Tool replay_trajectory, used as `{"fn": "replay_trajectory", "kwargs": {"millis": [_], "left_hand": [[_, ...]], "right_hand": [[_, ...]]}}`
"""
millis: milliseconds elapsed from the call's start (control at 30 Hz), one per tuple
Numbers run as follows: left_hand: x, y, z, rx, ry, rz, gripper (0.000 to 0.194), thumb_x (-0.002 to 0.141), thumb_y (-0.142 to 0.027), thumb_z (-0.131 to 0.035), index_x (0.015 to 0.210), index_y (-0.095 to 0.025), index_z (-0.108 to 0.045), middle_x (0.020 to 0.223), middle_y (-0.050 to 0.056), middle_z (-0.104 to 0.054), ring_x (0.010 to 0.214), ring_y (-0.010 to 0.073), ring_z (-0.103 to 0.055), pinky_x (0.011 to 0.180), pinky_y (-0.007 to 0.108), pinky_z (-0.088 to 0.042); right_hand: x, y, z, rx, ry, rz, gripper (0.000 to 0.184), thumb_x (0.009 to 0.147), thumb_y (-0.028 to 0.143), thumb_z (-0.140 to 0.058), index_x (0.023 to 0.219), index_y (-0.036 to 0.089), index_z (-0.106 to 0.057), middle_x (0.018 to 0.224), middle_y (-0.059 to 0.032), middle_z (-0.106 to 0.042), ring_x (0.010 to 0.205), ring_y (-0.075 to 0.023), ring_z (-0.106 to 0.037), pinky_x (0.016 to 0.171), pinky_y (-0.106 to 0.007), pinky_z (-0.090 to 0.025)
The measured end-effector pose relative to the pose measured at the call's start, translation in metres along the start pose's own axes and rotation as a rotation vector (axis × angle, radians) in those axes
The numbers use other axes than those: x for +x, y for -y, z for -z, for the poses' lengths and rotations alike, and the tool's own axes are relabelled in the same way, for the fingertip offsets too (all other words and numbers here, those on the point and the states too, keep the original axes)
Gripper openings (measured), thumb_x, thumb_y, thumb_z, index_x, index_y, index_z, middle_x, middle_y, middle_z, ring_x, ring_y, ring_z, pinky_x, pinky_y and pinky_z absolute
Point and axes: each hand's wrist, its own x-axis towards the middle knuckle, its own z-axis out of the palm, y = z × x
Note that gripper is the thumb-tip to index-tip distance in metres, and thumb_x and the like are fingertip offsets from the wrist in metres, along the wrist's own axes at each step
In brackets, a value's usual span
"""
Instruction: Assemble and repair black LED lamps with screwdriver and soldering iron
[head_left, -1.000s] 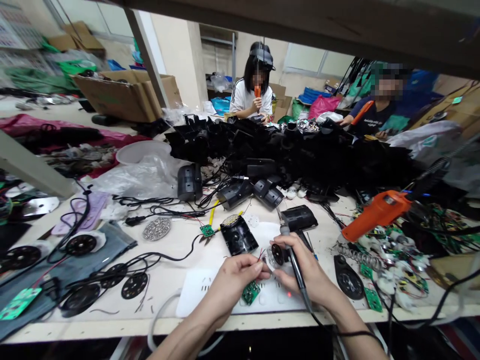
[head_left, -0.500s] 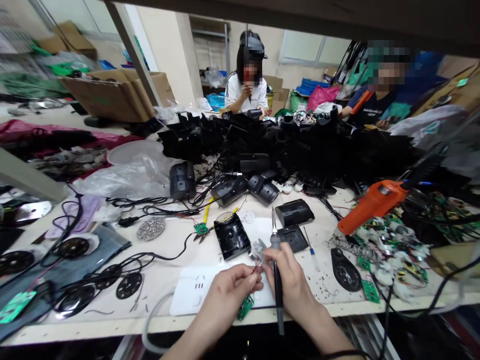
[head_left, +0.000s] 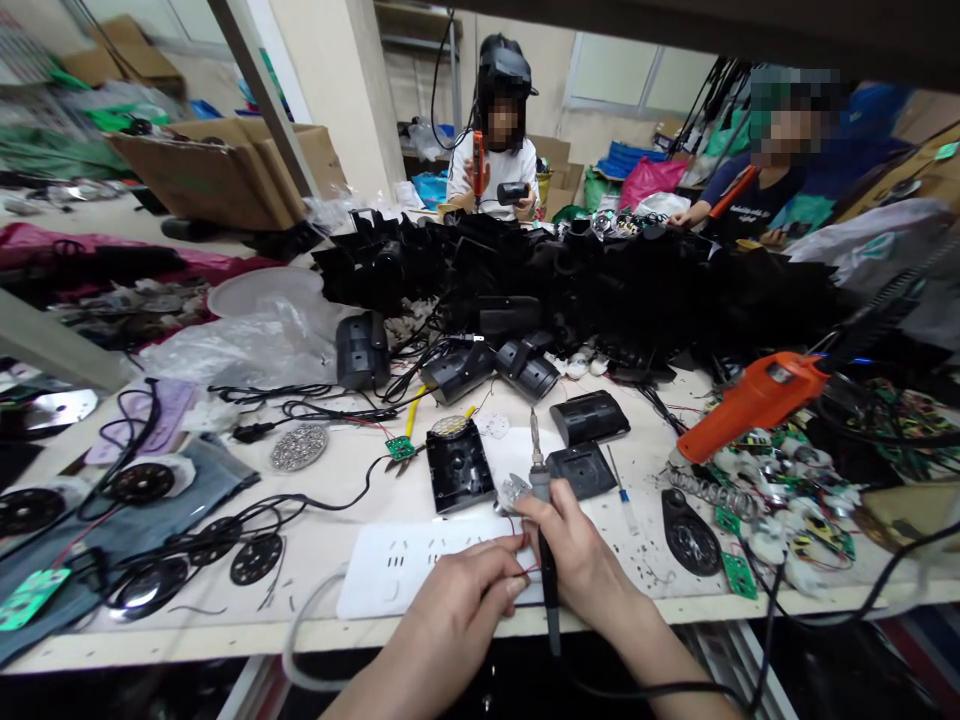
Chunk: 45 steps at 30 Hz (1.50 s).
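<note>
My right hand (head_left: 577, 560) grips a soldering iron (head_left: 541, 500) by its black handle, tip pointing up and away, and also holds a small clear round part (head_left: 514, 491) at the fingertips. My left hand (head_left: 465, 600) is pinched on thin red wires (head_left: 517, 545) that run to that part. Both hands hover over a white power strip (head_left: 397, 580) at the table's near edge. A black housing (head_left: 457, 465) lies just beyond the hands. The green circuit board from earlier is hidden.
An orange power screwdriver (head_left: 750, 400) hangs at the right over green boards and parts (head_left: 780, 530). Black speaker discs and cables (head_left: 195, 550) lie left. A heap of black housings (head_left: 600, 290) fills the middle. Two people work across the table.
Both hands have drawn nearer to me, toward the table's edge, and the soldering iron has swung upright. The small green board under my left hand is no longer visible. The view shifted.
</note>
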Motion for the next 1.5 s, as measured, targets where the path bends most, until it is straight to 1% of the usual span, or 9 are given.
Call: {"fn": "replay_trajectory", "kwargs": {"millis": [133, 267, 433, 733, 933, 1033, 1267, 1400, 1500], "left_hand": [[-0.002, 0.001, 0.006, 0.099, -0.012, -0.031, 0.026, 0.092, -0.033, -0.048, 0.075, -0.021, -0.064, 0.116, 0.011, -0.072, 0.114, 0.0267, -0.063, 0.094, 0.031, -0.047], [0.0, 0.004, 0.011, 0.175, -0.153, -0.093, 0.027, 0.094, -0.031, -0.045, 0.077, -0.02, -0.064, 0.134, 0.012, -0.061, 0.119, 0.0264, -0.061, 0.096, 0.032, -0.049], [0.004, 0.007, 0.008, 0.271, -0.11, -0.163, 0.024, 0.094, -0.022, -0.042, 0.083, -0.021, -0.063, 0.135, 0.01, -0.062, 0.129, 0.0236, -0.055, 0.103, 0.033, -0.048], [-0.001, 0.009, 0.007, 0.435, -0.108, -0.121, 0.023, 0.094, -0.017, -0.042, 0.085, -0.019, -0.063, 0.142, 0.012, -0.056, 0.126, 0.0244, -0.058, 0.101, 0.034, -0.052], [-0.008, 0.016, -0.001, 0.572, -0.108, -0.165, 0.029, 0.093, -0.011, -0.04, 0.107, -0.015, -0.065, 0.136, 0.015, -0.06, 0.118, 0.0284, -0.064, 0.096, 0.044, -0.055], [-0.008, 0.016, -0.003, 0.563, -0.127, -0.156, 0.027, 0.094, -0.011, -0.04, 0.098, -0.017, -0.067, 0.134, 0.014, -0.062, 0.116, 0.0281, -0.065, 0.095, 0.044, -0.056], [-0.008, 0.012, 0.003, 0.412, -0.167, -0.178, 0.026, 0.095, -0.02, -0.041, 0.09, -0.019, -0.066, 0.128, 0.011, -0.066, 0.11, 0.0232, -0.067, 0.094, 0.035, -0.055], [-0.01, 0.007, 0.01, 0.33, -0.236, -0.193, 0.031, 0.096, -0.028, -0.041, 0.083, -0.021, -0.069, 0.096, 0.008, -0.071, 0.087, 0.0193, -0.07, 0.077, 0.027, -0.057], [-0.008, 0.006, 0.011, 0.245, -0.261, -0.156, 0.028, 0.092, -0.037, -0.049, 0.089, -0.023, -0.073, 0.081, 0.005, -0.069, 0.074, 0.018, -0.068, 0.068, 0.025, -0.054]], "right_hand": [[0.004, -0.001, 0.001, -0.043, 0.038, 0.029, 0.034, 0.095, 0.013, -0.042, 0.125, 0.019, -0.055, 0.094, -0.0036, -0.045, 0.071, -0.0141, -0.051, 0.062, -0.023, -0.049], [0.008, -0.003, 0.003, -0.187, 0.053, 0.09, 0.033, 0.098, 0.014, -0.039, 0.125, 0.018, -0.058, 0.09, -0.0054, -0.05, 0.079, -0.0179, -0.053, 0.069, -0.026, -0.05], [0.002, -0.005, 0.007, -0.322, 0.075, 0.168, 0.034, 0.1, 0.013, -0.036, 0.129, 0.018, -0.054, 0.089, -0.0064, -0.051, 0.08, -0.0195, -0.051, 0.069, -0.027, -0.049], [-0.006, 0.007, 0.006, -0.197, 0.059, 0.13, 0.028, 0.103, 0.02, -0.033, 0.122, 0.02, -0.054, 0.093, -0.0067, -0.053, 0.08, -0.0175, -0.055, 0.071, -0.025, -0.052], [-0.018, 0.012, 0.002, -0.149, -0.013, 0.147, 0.031, 0.102, 0.017, -0.032, 0.123, 0.02, -0.055, 0.094, -0.008, -0.057, 0.082, -0.0182, -0.06, 0.071, -0.026, -0.054], [-0.024, 0.012, 0.002, -0.086, -0.071, 0.133, 0.03, 0.099, 0.012, -0.041, 0.125, 0.019, -0.054, 0.096, -0.0089, -0.056, 0.085, -0.0184, -0.061, 0.073, -0.027, -0.055], [-0.036, 0.02, 0.027, 0.064, -0.293, -0.051, 0.027, 0.1, 0.029, -0.049, 0.124, 0.021, -0.057, 0.092, -0.007, -0.059, 0.083, -0.0177, -0.063, 0.07, -0.027, -0.055], [-0.054, 0.027, 0.054, 0.088, -0.386, -0.204, 0.045, 0.099, 0.053, -0.043, 0.128, 0.024, -0.061, 0.081, -0.0043, -0.061, 0.072, -0.0181, -0.062, 0.063, -0.028, -0.052], [-0.081, 0.032, 0.073, 0.016, -0.495, -0.388, 0.031, 0.097, 0.045, -0.052, 0.111, 0.025, -0.072, 0.078, -0.0026, -0.067, 0.062, -0.0152, -0.062, 0.057, -0.025, -0.05]]}}
